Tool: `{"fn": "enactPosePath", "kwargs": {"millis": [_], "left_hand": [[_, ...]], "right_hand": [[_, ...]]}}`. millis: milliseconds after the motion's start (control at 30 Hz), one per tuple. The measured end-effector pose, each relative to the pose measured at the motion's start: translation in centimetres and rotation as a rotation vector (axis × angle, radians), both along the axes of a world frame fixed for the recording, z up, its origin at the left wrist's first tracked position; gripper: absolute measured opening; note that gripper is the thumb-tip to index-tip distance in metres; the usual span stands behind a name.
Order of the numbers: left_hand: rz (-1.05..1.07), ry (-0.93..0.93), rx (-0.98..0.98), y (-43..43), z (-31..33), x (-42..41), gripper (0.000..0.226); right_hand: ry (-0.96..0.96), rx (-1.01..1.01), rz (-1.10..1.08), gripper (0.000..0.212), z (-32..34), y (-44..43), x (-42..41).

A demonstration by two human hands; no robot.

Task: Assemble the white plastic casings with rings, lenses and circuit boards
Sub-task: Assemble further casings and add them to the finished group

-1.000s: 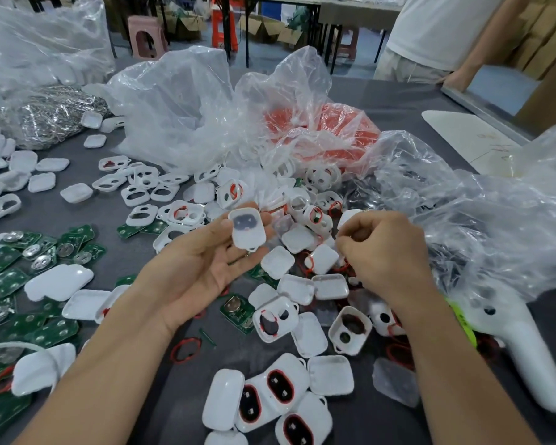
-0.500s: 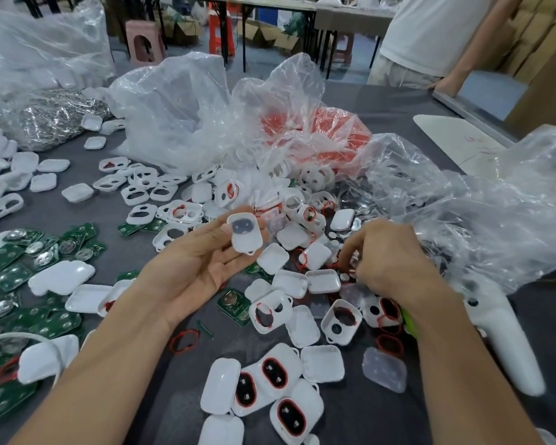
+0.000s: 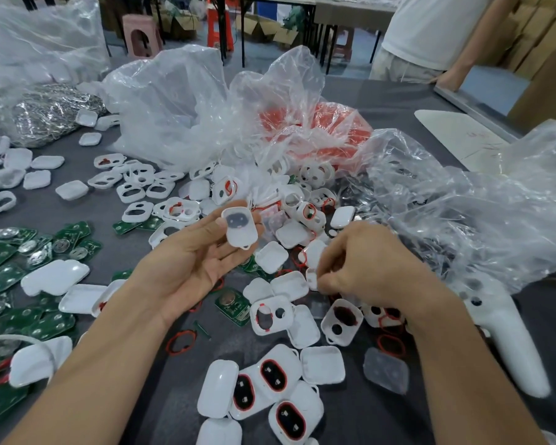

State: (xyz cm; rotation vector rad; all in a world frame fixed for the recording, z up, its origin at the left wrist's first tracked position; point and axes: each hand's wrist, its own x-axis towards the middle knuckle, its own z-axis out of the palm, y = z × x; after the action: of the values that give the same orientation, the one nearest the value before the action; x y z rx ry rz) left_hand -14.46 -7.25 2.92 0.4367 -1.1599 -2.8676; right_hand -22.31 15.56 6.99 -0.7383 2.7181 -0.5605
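No text, brand, number or sign can be read with certainty. The white sheet (image 3: 446, 130) at the far right of the table carries a few faint reddish strokes, too pale and small to make out. Any print on the green circuit boards (image 3: 0, 261) at the near left is likewise too small to tell, and the white casing (image 3: 239, 228) pinched in the left hand (image 3: 193, 264) shows only a dark, blurred patch on its face.

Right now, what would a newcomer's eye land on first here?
The left hand at centre holds up a white casing, beside the right hand curled over the heap of parts. Behind them billow clear plastic bags, one full of red rings; green circuit boards crowd the left edge.
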Motion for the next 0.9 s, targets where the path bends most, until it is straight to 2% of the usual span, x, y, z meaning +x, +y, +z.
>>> {"fn": "enactPosePath", "kwargs": {"millis": [100,200,267,400,467,533,667,733,900], "left_hand": [[-0.005,-0.001,-0.018,0.0,-0.2,-0.1,0.038],[-0.015,-0.001,-0.035,0.1,-0.4,-0.2,0.034],[-0.024,0.0,-0.047,0.1,-0.5,-0.3,0.03],[-0.045,0.009,-0.085,0.3,-0.7,-0.5,0.028],[-0.064,0.017,-0.1,0.4,-0.8,-0.5,0.028],[-0.084,0.019,-0.118,0.5,-0.9,-0.4,0.029],[-0.097,0.017,-0.143,0.5,-0.8,-0.1,0.03],[-0.096,0.018,-0.15,0.5,-0.7,-0.1,0.03],[-0.053,0.011,-0.145,0.4,-0.5,-0.1,0.028]], "right_hand": [[-0.009,0.173,-0.049,0.02,0.2,1.0,-0.4],[0.095,0.032,-0.247,0.022,0.7,2.3,-1.5],[0.121,-0.028,-0.28,0.022,1.2,3.4,-1.9],[-0.058,0.1,-0.231,0.026,1.0,4.8,-1.1],[-0.088,0.104,-0.236,0.027,0.5,5.0,-1.0],[-0.019,0.054,-0.261,0.028,0.0,4.9,-1.0],[0.345,-0.231,-0.367,0.02,0.2,4.8,-1.5],[0.411,-0.275,-0.388,0.017,0.9,4.8,-2.1],[0.08,-0.159,-0.192,0.025,0.2,2.4,-2.4]]}}
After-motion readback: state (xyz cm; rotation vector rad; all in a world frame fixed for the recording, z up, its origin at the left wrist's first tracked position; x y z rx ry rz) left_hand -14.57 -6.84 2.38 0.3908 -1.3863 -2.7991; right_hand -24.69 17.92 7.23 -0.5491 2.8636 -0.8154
